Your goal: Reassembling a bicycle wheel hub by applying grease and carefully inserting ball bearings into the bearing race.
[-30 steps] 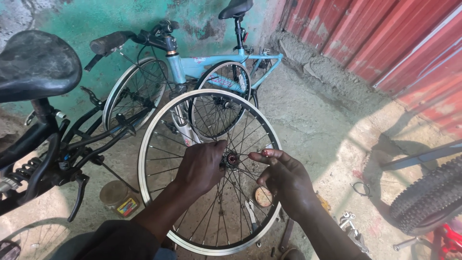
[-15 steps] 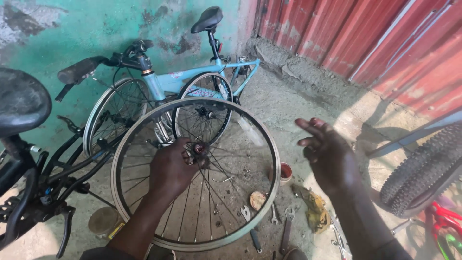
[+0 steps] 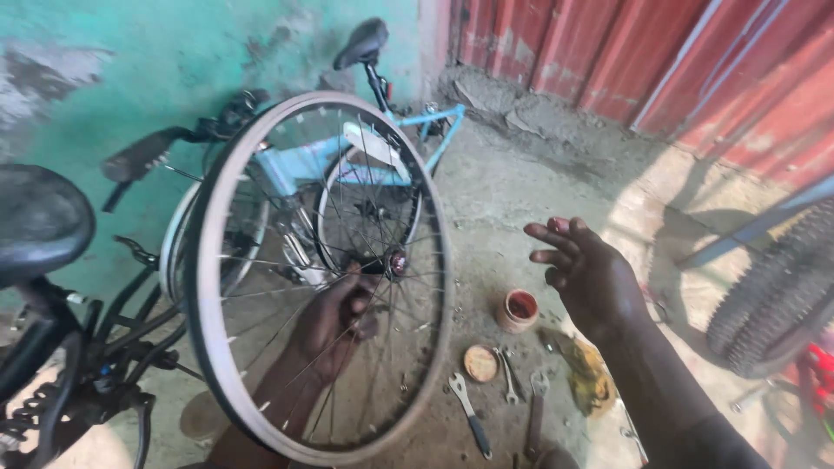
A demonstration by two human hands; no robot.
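Head view: my left hand (image 3: 334,326) grips the bare spoked wheel (image 3: 317,278) at its hub (image 3: 395,263), fingers curled around the axle on the far side of the spokes, holding the wheel upright and slightly tilted above the concrete floor (image 3: 512,200). Right hand (image 3: 586,278) hangs free to the right of the wheel, fingers spread, touching nothing. Below it on the floor: small open brown pot (image 3: 518,310), round lid (image 3: 479,363) just beside it, several wrenches (image 3: 469,417) lying near the lid, dirty yellow rag (image 3: 586,373) to their right. Light blue bicycle (image 3: 417,130) leans against the green wall (image 3: 174,78) behind the wheel. Black saddle (image 3: 39,221) at left edge, knobby tyre (image 3: 777,300) at right edge, red corrugated sheet (image 3: 695,69) along the top right.
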